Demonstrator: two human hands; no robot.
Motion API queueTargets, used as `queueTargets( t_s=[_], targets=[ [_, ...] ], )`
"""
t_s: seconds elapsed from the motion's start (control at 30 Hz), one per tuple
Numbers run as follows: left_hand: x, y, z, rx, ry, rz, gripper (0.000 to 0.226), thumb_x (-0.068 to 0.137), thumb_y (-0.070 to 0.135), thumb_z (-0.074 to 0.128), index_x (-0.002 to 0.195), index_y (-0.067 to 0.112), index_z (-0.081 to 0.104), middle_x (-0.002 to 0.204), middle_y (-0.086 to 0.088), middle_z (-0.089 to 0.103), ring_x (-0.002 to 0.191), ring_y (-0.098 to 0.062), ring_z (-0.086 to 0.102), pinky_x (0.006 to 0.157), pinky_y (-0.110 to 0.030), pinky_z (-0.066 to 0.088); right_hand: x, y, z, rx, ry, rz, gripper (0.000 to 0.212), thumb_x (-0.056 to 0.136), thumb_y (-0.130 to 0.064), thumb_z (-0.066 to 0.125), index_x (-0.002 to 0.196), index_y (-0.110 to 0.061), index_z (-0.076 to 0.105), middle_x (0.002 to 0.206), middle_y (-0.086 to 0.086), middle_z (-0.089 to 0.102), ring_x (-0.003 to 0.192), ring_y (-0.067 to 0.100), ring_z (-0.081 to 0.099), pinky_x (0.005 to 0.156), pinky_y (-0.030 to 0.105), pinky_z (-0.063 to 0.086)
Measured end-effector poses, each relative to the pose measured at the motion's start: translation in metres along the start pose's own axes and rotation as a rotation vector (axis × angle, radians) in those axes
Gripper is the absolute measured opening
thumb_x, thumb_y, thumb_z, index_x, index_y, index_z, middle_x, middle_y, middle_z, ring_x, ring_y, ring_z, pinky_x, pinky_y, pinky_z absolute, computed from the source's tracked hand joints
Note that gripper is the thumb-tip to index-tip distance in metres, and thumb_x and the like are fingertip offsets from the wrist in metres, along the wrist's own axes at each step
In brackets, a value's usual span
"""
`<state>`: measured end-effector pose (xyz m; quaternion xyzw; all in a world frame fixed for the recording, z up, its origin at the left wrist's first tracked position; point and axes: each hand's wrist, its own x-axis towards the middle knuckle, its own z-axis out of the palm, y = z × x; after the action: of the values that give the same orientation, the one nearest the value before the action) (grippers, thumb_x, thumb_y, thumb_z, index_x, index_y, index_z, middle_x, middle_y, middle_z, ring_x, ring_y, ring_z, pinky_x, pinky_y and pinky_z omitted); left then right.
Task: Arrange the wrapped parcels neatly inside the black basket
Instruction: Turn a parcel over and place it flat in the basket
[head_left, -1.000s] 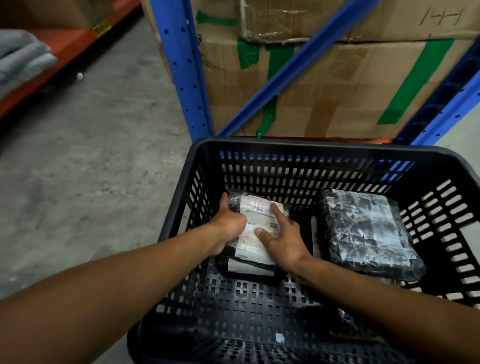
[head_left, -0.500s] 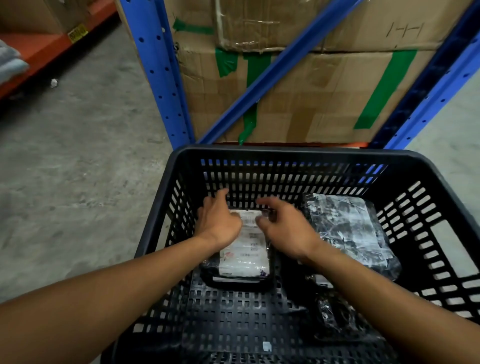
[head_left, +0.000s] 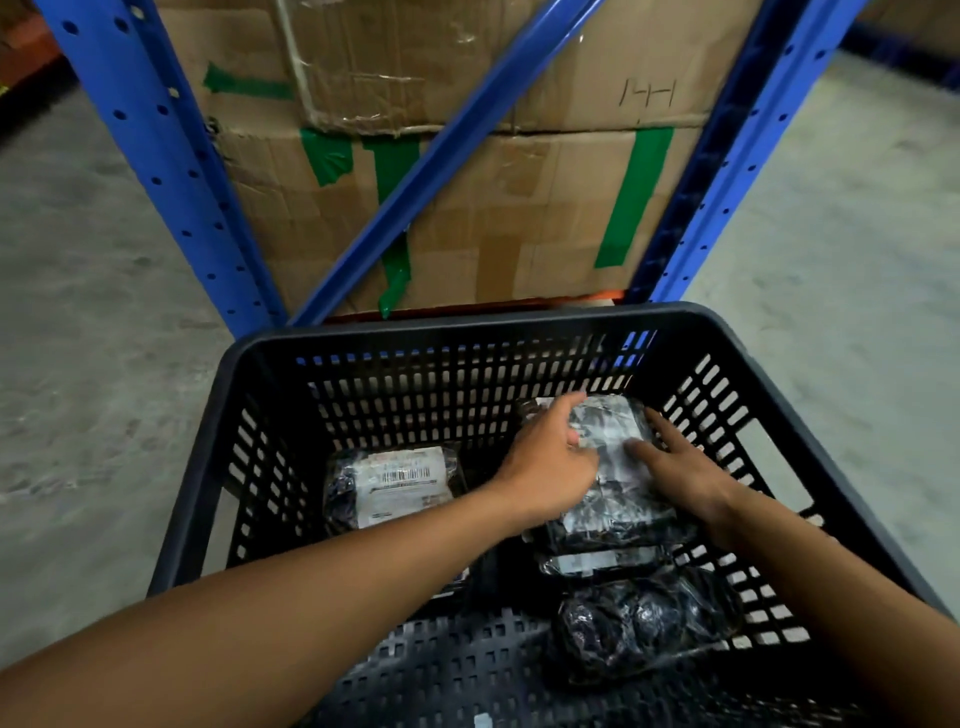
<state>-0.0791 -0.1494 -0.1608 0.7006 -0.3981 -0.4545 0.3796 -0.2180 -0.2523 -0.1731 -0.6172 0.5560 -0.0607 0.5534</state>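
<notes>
The black basket (head_left: 467, 325) stands on the floor in front of me. A flat parcel with a white barcode label (head_left: 395, 486) lies at its left, with no hand on it. At the right, a shiny wrapped parcel (head_left: 610, 441) lies on top of another labelled parcel (head_left: 597, 561). My left hand (head_left: 545, 467) rests on the shiny parcel's left edge and my right hand (head_left: 675, 467) presses on its right side, fingers spread. A rounded black-wrapped parcel (head_left: 634, 623) sits nearer me at the right.
Blue rack uprights (head_left: 156, 171) and a diagonal brace (head_left: 452, 150) rise just behind the basket, with taped cardboard boxes (head_left: 493, 208) stacked between them. Grey concrete floor (head_left: 93, 364) lies to the left and right.
Both hands have left the labelled parcel at the left and moved right onto the shiny parcel. The view has shifted right and tilted up.
</notes>
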Motion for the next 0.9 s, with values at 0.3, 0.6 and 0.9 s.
queueTargets(
  t_s=[0.3,0.6,0.9],
  targets=[
    [-0.015,0.015,-0.009,0.074,-0.042,-0.059,0.068,0.095,0.042,0.052,0.150,0.061,0.014,0.159,-0.026,0.030,0.134,-0.050,0.047,0.104,-0.057,0.049,-0.007,-0.029,-0.006,0.106,0.091,-0.077,0.037,0.098,-0.050,0.040,0.124,-0.028,0.057,0.109,0.007,0.068,0.088,0.023,0.070,0.078,0.044,0.060],
    [-0.050,0.017,-0.035,-0.121,0.021,-0.060,0.129,0.060,0.047,0.084,0.145,0.065,-0.012,0.133,0.007,0.066,0.117,-0.018,0.066,0.104,-0.044,0.052,-0.023,-0.066,0.014,0.557,-0.259,-0.097,0.056,0.093,-0.068,0.026,0.132,-0.034,0.049,0.085,0.018,0.077,0.071,0.035,0.073,0.067,0.042,0.058],
    [-0.075,-0.025,-0.072,-0.627,0.197,-0.016,0.101,0.059,0.013,0.066,0.135,0.072,0.037,0.111,0.014,0.076,0.111,-0.028,0.071,0.094,-0.051,0.058,-0.031,-0.051,0.064,0.155,-0.135,-0.129,0.063,0.093,-0.059,0.047,0.151,-0.040,0.029,0.155,-0.002,0.040,0.134,0.025,0.043,0.110,0.056,0.032]
  ],
)
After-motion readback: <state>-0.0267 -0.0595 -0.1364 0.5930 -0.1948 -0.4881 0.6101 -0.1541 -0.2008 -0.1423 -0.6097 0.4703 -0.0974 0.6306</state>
